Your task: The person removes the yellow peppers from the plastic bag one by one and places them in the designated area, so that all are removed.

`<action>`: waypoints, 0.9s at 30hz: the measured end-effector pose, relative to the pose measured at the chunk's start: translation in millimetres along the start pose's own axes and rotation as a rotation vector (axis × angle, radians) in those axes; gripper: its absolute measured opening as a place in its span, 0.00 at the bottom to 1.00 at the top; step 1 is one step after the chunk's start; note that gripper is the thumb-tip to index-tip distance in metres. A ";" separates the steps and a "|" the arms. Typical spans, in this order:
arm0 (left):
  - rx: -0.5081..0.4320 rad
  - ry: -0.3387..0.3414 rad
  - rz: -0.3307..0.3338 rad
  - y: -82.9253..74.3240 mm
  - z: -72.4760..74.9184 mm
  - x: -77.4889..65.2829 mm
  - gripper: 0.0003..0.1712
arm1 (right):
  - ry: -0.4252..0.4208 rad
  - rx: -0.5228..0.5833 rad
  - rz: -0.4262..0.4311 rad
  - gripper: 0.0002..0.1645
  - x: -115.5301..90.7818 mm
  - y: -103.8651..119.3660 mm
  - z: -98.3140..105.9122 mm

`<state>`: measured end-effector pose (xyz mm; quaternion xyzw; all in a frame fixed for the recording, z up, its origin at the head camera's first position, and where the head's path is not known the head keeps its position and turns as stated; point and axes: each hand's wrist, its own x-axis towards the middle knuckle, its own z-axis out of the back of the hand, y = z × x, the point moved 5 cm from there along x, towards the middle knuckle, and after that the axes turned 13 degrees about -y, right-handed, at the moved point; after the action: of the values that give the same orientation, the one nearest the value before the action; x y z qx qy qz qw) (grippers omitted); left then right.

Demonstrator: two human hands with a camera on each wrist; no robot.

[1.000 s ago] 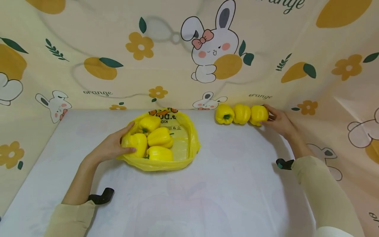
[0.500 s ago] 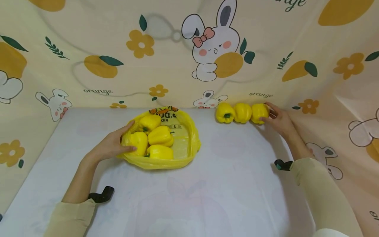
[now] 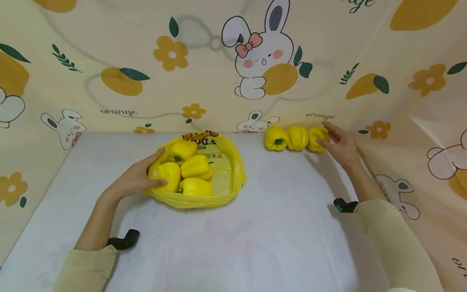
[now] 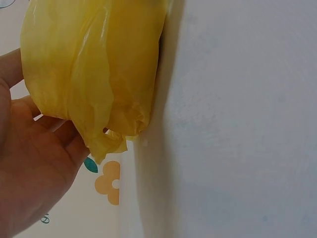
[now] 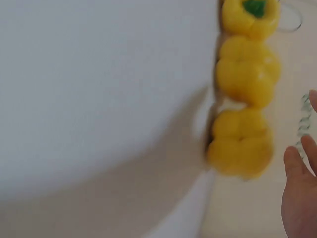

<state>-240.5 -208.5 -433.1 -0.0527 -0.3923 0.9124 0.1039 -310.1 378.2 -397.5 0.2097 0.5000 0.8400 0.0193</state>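
A yellow plastic bag [image 3: 238, 172] stands with its mouth rolled wide, and several yellow bell peppers [image 3: 196, 167] lie inside it. My left hand [image 3: 133, 178] grips the bag's left side, thumb over the rim by a pepper; in the left wrist view its fingers pass behind the bag [image 4: 94, 64]. Three more yellow bell peppers stand in a row at the back right: a left one [image 3: 276, 138], a middle one [image 3: 297, 138] and a right one [image 3: 315, 138]. Over the right one hovers my right hand [image 3: 343, 148], fingers spread; the right wrist view shows the hand [image 5: 302, 193] apart from it.
A white tabletop [image 3: 284, 227] lies under everything. Behind it and on the right rises a cream cloth [image 3: 204, 85] printed with rabbits and oranges; the row of peppers is close against its foot. A dark wrist mount [image 3: 125, 240] sticks out from the left sleeve.
My right hand has let go of the right bell pepper and lifted slightly, its fingers opening out. The left hand, the bag and the peppers in it have stayed in place.
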 end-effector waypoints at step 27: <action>-0.001 0.020 -0.006 -3.9 1.7 -1.6 0.59 | 0.277 0.259 0.204 0.32 -31.8 94.6 -75.0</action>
<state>-238.7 -207.5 -429.1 -0.0609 -0.3921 0.9113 0.1105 -292.2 260.8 -358.7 0.1423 0.5777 0.7873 -0.1618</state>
